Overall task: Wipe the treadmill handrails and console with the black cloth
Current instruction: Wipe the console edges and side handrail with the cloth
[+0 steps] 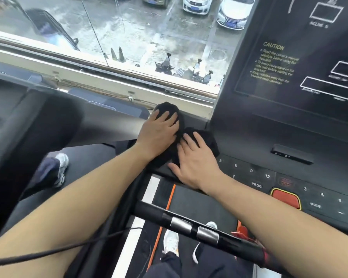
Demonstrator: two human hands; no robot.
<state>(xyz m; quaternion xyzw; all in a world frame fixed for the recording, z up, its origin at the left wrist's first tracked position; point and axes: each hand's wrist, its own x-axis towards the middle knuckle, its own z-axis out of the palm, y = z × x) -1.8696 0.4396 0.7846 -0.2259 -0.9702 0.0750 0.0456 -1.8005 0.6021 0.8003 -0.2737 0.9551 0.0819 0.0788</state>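
Filling the right side: black flat-panel treadmill console, showing white outlines, yellow CAUTION text and numbered keys. Running along the far edge: large glass window, looking down on a wet car park. Crossing the lower view at a slant: black tubular handrail, carrying two silver metal sensor bands. Lying bunched on the console's left ledge, just beside the upright display panel: black soft cloth. Pressing down on the cloth's far part: left hand, fingers straight and spread, gripping nothing. Pressing on its near part: right hand, fingers likewise flat and extended. Sitting near the right forearm: red rectangular button, yellow-bordered.
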